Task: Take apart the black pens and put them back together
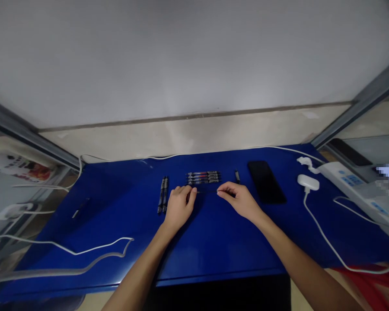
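Observation:
Between my two hands runs a thin, dark, rod-like piece, perhaps a pen refill point(207, 191), low over the blue table point(214, 242). My right hand point(241, 199) pinches its right end between thumb and fingertips. At its left end, my left hand point(180, 203) has its fingers curled and thumb closed; what is inside is mostly hidden. Just beyond the hands, several pens point(203, 177) with dark grips lie side by side in a stack of rows. Two more pens point(163, 194) lie lengthwise left of my left hand. A short dark pen part point(237, 176) lies behind my right hand.
A black phone point(266, 181) lies to the right. Farther right are a white earbud-like case point(307, 182) with a cable and a white power strip point(353, 185). White cables point(100, 248) cross the left side, near a small dark pen-like piece point(81, 207). A wall stands behind.

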A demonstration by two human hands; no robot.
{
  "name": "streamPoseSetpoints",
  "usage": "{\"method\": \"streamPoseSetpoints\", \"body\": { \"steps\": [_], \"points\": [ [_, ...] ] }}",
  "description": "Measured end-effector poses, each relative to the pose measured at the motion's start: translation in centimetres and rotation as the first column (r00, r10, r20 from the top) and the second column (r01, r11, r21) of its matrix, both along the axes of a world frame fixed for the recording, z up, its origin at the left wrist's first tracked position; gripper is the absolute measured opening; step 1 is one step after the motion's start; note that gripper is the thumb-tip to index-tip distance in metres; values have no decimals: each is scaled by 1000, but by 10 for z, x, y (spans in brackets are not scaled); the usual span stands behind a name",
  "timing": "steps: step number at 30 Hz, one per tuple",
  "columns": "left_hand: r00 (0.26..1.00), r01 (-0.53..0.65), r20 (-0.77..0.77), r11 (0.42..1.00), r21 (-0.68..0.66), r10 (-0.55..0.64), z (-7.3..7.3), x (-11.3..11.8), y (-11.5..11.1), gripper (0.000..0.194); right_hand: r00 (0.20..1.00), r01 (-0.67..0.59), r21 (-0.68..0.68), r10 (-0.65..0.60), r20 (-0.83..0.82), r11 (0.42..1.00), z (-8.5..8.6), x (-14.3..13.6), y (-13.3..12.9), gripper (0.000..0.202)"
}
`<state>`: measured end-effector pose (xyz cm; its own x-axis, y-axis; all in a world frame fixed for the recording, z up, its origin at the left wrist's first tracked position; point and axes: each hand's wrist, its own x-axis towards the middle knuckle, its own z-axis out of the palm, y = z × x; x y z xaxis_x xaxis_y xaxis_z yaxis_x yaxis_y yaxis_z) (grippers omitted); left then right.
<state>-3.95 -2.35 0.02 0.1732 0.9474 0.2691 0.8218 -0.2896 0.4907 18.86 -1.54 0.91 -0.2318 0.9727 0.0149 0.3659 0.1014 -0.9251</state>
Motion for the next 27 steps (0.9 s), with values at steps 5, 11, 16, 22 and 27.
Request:
{"method": "streamPoseSetpoints", "body": {
  "steps": [5, 11, 16, 22, 27],
  "points": [
    [1000, -24, -6, 1000, -3, 24, 0, -2, 1, 36, 1000, -1, -14, 1, 29, 1000, 0, 1, 0, 21],
    [1000, -17, -10, 1000, -10, 16, 0, -2, 0, 36, 999, 31, -5, -31, -37, 1000, -2, 1, 1, 13],
    [1000, -23, -7, 1000, -3, 23, 0, -2, 1, 35, 1000, 16, -10, -16, 5, 1000, -2, 2, 1, 19],
    [1000, -13, -6, 1000, -8, 13, 0, -2, 1, 35, 1000, 28, 8, -28, -14, 1000, -1, 2, 1, 14],
    [1000, -19, -4, 1000, -21, 19, 0, -2, 1, 37, 999, 23, 6, -23, 40, 1000, 3, 1, 0, 19]
  ]
}}
